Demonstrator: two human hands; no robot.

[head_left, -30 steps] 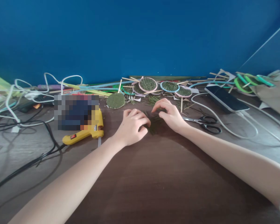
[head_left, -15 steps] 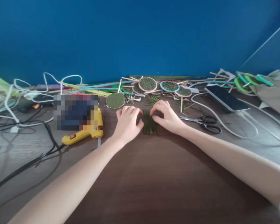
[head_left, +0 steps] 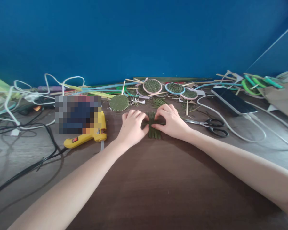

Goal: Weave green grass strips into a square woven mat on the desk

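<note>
Between my two hands lies a small patch of dark green leaf strips (head_left: 154,133), several of them side by side, pointing toward me on the brown table (head_left: 144,179). My left hand (head_left: 134,127) is curled at its left edge, thumb and fingers pinched on the strips. From the right, my right hand (head_left: 171,123) pinches the strips in the same way, its thumb and index finger over their middle. The fingertips hide part of the patch. Just behind it, loose green strips (head_left: 158,102) are scattered.
A yellow glue gun (head_left: 86,138) with black cables lies at left, beside a blurred-out patch. Black-handled scissors (head_left: 217,127) and a phone (head_left: 234,100) on a white cable are at right. Round green fans (head_left: 152,86) with sticks line the blue wall (head_left: 144,38).
My right hand has shifted slightly left and down, its fingertips closer to my left hand's. Both hands remain at the leaf strips.
</note>
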